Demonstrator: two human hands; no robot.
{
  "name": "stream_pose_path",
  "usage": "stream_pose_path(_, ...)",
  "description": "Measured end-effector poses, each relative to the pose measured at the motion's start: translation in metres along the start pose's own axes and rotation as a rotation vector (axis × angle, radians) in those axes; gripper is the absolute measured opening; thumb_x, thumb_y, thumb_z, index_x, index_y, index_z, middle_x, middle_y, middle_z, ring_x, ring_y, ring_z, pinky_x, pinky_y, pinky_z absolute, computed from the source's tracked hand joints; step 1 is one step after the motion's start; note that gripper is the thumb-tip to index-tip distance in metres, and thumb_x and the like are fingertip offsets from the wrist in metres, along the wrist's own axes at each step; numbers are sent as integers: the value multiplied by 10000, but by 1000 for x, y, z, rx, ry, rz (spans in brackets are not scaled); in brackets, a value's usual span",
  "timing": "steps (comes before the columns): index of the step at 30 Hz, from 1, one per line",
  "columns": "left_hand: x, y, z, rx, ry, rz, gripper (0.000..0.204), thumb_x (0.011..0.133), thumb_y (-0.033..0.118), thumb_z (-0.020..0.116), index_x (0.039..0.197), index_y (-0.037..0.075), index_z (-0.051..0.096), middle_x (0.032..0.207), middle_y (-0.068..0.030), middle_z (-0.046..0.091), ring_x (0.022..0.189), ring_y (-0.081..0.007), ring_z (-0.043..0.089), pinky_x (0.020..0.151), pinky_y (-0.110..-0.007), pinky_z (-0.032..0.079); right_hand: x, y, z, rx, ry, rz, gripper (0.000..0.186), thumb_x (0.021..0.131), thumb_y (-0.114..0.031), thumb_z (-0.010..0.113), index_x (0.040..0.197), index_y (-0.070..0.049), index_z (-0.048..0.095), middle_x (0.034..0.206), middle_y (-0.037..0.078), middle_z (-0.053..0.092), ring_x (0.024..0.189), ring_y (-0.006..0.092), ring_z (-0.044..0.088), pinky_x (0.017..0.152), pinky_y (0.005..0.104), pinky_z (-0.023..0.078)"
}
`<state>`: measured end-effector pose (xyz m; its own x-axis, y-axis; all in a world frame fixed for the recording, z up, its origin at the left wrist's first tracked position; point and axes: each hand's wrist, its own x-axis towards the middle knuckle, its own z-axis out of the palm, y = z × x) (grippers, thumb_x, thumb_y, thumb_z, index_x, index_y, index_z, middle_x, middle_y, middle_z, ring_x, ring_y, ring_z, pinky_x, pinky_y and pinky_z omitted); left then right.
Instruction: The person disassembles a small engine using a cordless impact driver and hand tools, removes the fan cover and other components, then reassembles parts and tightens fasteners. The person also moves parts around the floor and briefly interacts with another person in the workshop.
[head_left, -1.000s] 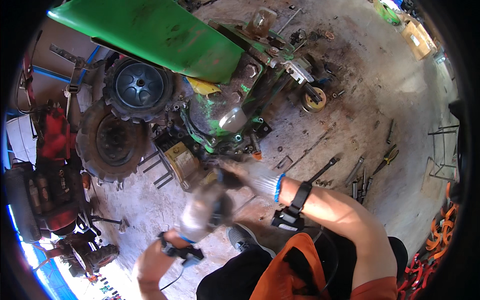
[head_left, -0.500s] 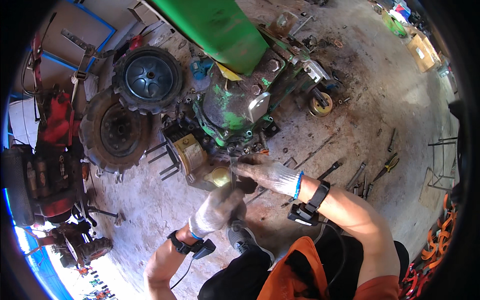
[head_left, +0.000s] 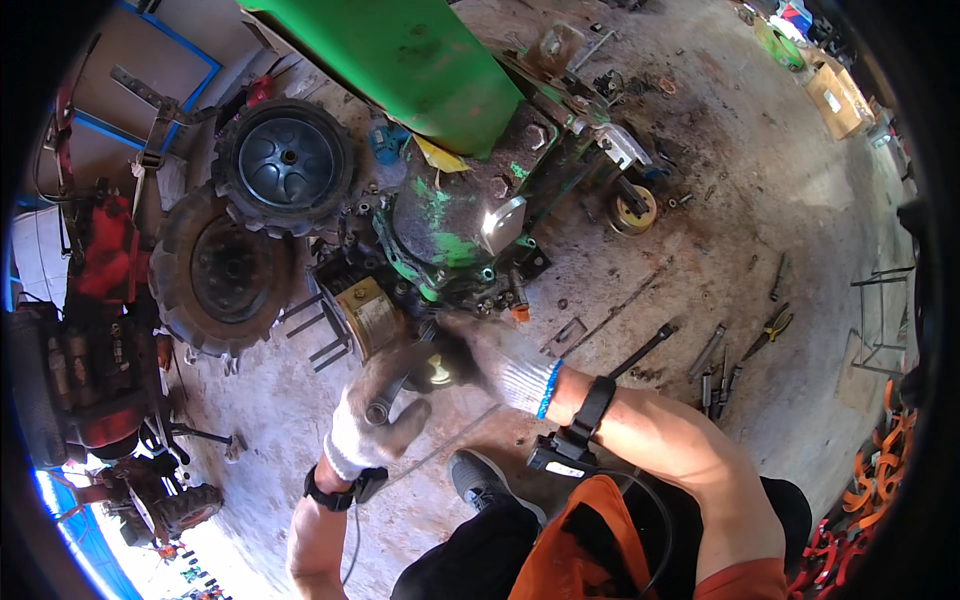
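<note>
A dirty green small tractor engine block (head_left: 450, 220) lies on the concrete floor under a green hood (head_left: 430, 50). My left hand (head_left: 375, 415), in a grimy white glove, is closed around a short metal bar tool (head_left: 382, 405) whose round end points toward me. My right hand (head_left: 495, 365), also gloved, reaches to the block's near end, and its fingers wrap a dark greasy part (head_left: 437, 368) there. The two hands are almost touching. A yellowish box-shaped part (head_left: 370, 310) sits just above my left hand.
Two black wheels (head_left: 285, 160) (head_left: 220, 270) lie left of the engine. A red machine (head_left: 100, 250) stands at the far left. A pulley (head_left: 635, 210), a long bar (head_left: 640, 350), sockets (head_left: 715, 365) and pliers (head_left: 770, 325) lie on the right. My shoe (head_left: 480, 475) is below the hands.
My left hand rose from near my knee up to the engine's near end beside the right hand. My right hand stayed close to the same dark part.
</note>
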<state>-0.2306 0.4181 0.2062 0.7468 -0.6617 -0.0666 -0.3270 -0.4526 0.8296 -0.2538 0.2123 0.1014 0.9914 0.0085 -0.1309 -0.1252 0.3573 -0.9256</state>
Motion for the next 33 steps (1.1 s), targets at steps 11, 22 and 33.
stream_pose_path(11, 20, -9, 95, 254, 287, 263, 454, 922, 229, 895, 1224, 7, 639, 971, -160, 687, 779, -309, 708, 636, -418, 585, 5, -31, -56, -787, -206, 243, 439, 1103, -466, 618, 1316, -99, 731, 1117, 199, 795, 1041, 348, 780, 893, 492, 597)
stream_pose_path(22, 26, -30, 99, 488, 216, 322, 277, 876, 335, 811, 990, 92, 741, 960, -176, 646, 860, -391, 678, 690, -509, 572, 0, -36, -67, -942, -144, -240, 369, 1035, -272, 733, 1375, -136, 682, 1243, 174, 758, 1064, 427, 745, 885, 508, 620)
stream_pose_path(33, 28, -13, 103, 280, 372, 387, 162, 926, 166, 773, 968, 24, 706, 886, -166, 659, 650, -254, 671, 445, -395, 537, 2, -38, -66, -1207, -204, -279, 494, 1025, -201, 693, 1514, -199, 627, 1347, 185, 727, 1020, 404, 764, 780, 511, 648)
